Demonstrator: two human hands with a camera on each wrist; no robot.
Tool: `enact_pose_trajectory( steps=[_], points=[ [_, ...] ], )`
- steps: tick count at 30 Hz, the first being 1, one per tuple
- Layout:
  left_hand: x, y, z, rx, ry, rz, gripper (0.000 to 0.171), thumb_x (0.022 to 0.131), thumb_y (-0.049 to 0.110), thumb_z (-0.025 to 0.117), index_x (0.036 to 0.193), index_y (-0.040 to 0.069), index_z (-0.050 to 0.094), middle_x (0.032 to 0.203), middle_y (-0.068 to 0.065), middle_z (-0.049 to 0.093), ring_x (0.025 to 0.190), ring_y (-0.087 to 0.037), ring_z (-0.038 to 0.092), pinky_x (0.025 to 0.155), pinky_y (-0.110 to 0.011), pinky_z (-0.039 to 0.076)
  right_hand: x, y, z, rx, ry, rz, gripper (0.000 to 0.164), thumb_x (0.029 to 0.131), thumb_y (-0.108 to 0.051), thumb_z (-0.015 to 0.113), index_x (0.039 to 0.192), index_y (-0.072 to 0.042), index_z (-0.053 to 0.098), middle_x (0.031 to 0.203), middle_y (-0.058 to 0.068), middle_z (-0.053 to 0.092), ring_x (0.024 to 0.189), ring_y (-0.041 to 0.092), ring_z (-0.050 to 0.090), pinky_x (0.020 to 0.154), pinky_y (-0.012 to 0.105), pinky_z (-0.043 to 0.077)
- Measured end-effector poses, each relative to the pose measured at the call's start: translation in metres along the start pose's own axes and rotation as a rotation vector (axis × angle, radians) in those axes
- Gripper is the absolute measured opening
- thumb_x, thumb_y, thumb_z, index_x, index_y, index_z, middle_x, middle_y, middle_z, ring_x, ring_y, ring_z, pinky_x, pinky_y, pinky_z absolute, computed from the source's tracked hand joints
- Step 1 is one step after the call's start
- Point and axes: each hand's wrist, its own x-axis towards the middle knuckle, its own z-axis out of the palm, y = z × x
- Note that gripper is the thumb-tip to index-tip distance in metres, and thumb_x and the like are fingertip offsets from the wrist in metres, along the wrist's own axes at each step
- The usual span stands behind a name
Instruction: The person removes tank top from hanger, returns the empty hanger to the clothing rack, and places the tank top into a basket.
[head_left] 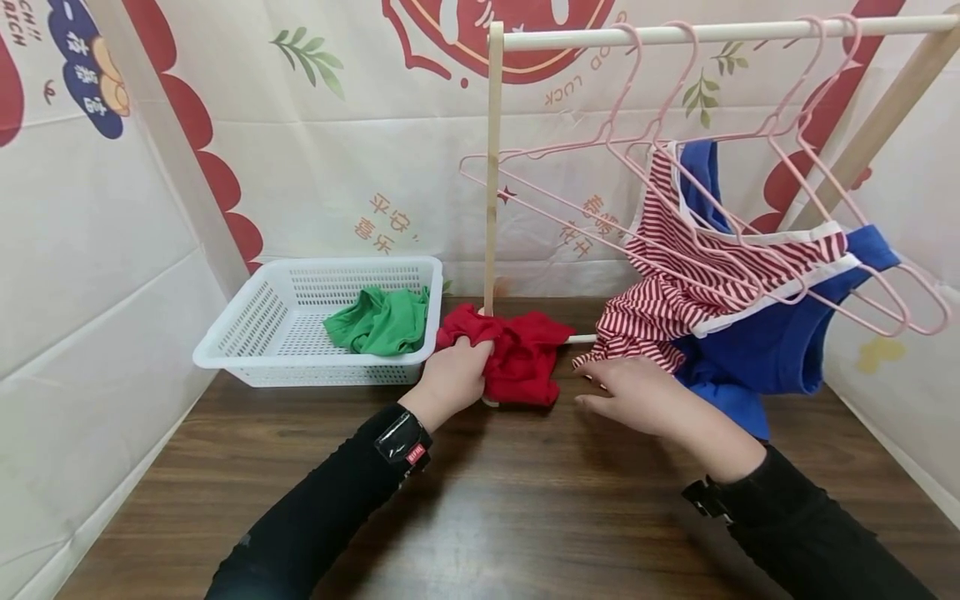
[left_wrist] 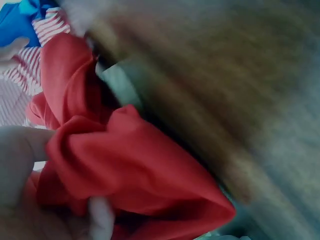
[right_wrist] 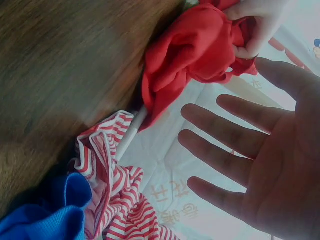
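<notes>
My left hand [head_left: 452,382] grips a crumpled red garment [head_left: 525,358] at the foot of the rack's left post. In the left wrist view, thumb and fingers pinch a fold of the red cloth [left_wrist: 135,155]. My right hand [head_left: 647,398] is to the right of it, fingers spread and straight with nothing in them, as the right wrist view also shows. Close by the right hand hang a red-and-white striped top [head_left: 660,312] and a blue garment [head_left: 780,354], both on pink hangers. Part of the blue garment is hidden behind the striped one.
A white plastic basket [head_left: 322,361] stands left of the rack, with a green garment [head_left: 386,323] inside. Several pink hangers [head_left: 622,150] hang from the rack's wooden rail [head_left: 705,33]. The left post [head_left: 492,183] rises between basket and hangers. Printed cloth walls surround the brown tabletop [head_left: 510,500].
</notes>
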Motion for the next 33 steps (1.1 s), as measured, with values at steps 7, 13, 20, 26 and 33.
enact_pose_trajectory(
  steps=[7,13,20,26,33],
  points=[
    [-0.002,0.004,-0.011,-0.082,0.004,-0.035,0.020,0.090,0.022,0.063,0.106,0.017,0.053,0.091,-0.008,0.060,0.082,-0.020,0.061,0.060,-0.034,0.050,-0.004,0.002,-0.008,0.014,0.020,0.016,0.037,0.089,-0.033,0.069,0.119,-0.013,0.066,0.101,0.004,0.071,0.097,0.027,0.066,0.085,0.051,0.047],
    [-0.006,0.004,-0.022,-0.261,0.054,-0.052,0.019,0.090,0.024,0.059,0.106,0.020,0.050,0.087,-0.002,0.055,0.076,-0.016,0.052,0.060,-0.031,0.046,-0.005,0.003,-0.014,0.019,0.034,0.013,0.037,0.091,-0.032,0.066,0.119,-0.008,0.066,0.102,0.007,0.071,0.097,0.026,0.066,0.088,0.051,0.044],
    [-0.013,0.002,-0.040,-0.498,0.170,-0.067,0.021,0.091,0.022,0.057,0.111,0.021,0.051,0.093,0.000,0.056,0.085,-0.015,0.052,0.071,-0.033,0.046,-0.008,0.007,-0.025,0.039,0.048,0.060,0.037,0.094,-0.034,0.063,0.121,-0.009,0.065,0.101,0.002,0.071,0.097,0.026,0.065,0.088,0.051,0.044],
    [-0.020,-0.006,-0.059,-0.686,0.232,-0.040,0.022,0.091,0.021,0.058,0.112,0.020,0.051,0.102,0.001,0.057,0.093,-0.014,0.053,0.076,-0.034,0.048,-0.009,0.008,-0.029,0.042,0.061,0.063,0.036,0.094,-0.037,0.063,0.119,-0.012,0.066,0.099,0.000,0.070,0.093,0.024,0.065,0.086,0.050,0.046],
    [-0.034,-0.015,-0.083,-0.832,0.279,-0.009,0.021,0.092,0.018,0.056,0.112,0.019,0.049,0.106,-0.001,0.058,0.098,-0.016,0.054,0.082,-0.037,0.047,-0.011,0.005,-0.034,0.175,0.061,0.074,0.033,0.095,-0.033,0.062,0.121,-0.013,0.066,0.100,-0.002,0.070,0.095,0.021,0.065,0.086,0.047,0.048]
  ],
)
